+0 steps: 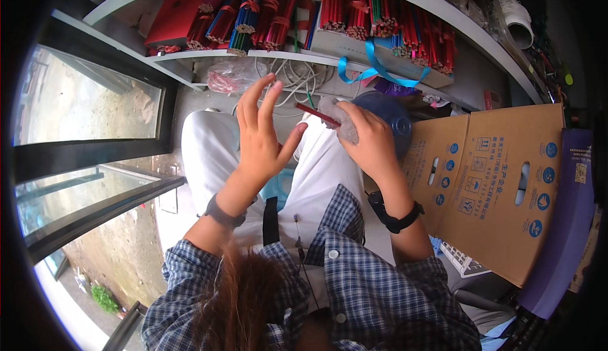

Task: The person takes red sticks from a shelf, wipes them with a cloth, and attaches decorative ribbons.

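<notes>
My right hand point(372, 141) grips a grey, fuzzy-looking cloth or pad point(329, 105) together with a dark red pencil point(309, 111). One end of the pencil sticks out past the cloth, pointing toward my left hand. My left hand point(261, 132) is raised, fingers stretched and apart, with nothing in it; its thumb tip is close to the pencil without clearly touching it. Ahead, bundles of pencils lie on the shelf, among them a blue bundle point(249, 12) and a red bundle point(333, 9), several tied with red bands.
A big brown cardboard box point(487, 155) stands on the right, with a purple panel point(560, 224) beside it. Behind my right hand is a dark blue round tub point(396, 120). Blue ribbon point(373, 66) hangs from the shelf point(297, 55). An open framed window point(95, 104) is on the left.
</notes>
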Demonstrator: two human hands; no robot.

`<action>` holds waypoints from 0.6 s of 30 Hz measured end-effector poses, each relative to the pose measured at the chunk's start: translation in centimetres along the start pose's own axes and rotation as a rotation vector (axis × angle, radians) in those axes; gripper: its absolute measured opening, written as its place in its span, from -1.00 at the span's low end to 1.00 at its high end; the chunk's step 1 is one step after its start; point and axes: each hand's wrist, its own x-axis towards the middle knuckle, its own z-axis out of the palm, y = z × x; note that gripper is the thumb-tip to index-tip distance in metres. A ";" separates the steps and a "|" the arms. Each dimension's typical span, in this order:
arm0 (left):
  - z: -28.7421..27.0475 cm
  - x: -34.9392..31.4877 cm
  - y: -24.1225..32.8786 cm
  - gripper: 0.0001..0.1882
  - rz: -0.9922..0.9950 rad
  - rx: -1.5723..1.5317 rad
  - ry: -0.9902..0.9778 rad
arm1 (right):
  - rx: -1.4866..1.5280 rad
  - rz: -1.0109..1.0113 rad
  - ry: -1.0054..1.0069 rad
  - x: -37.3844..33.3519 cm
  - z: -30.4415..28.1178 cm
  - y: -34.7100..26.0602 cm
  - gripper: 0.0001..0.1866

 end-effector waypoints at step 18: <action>-0.5 -1.3 -0.6 -0.88 -0.061 0.180 -0.501 | -0.522 -0.453 0.107 3.4 -3.9 3.5 -0.55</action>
